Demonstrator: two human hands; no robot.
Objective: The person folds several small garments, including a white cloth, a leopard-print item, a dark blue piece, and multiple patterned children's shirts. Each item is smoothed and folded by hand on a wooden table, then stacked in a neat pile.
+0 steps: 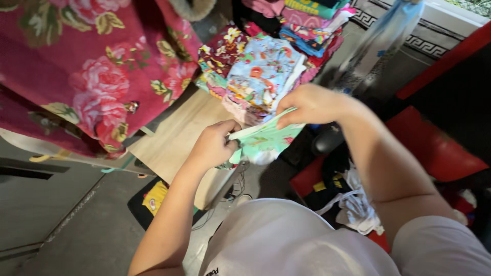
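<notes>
My left hand (214,144) and my right hand (308,105) both grip a small mint-green printed garment (263,141) and hold it stretched between them over the edge of a wooden table (176,135). The left hand pinches its left end and the right hand its upper right edge. Just behind my hands lies a pile of folded colourful printed clothes (264,69), topped by a light blue piece. More folded clothes (309,23) are stacked further back.
A large dark pink floral cloth (87,66) hangs over the left side. A red bin (434,148) holding dark and white clothes stands at the right. A blurred pale hanging item (378,41) is upper right. Grey floor with a black and yellow bag (151,199) lies below.
</notes>
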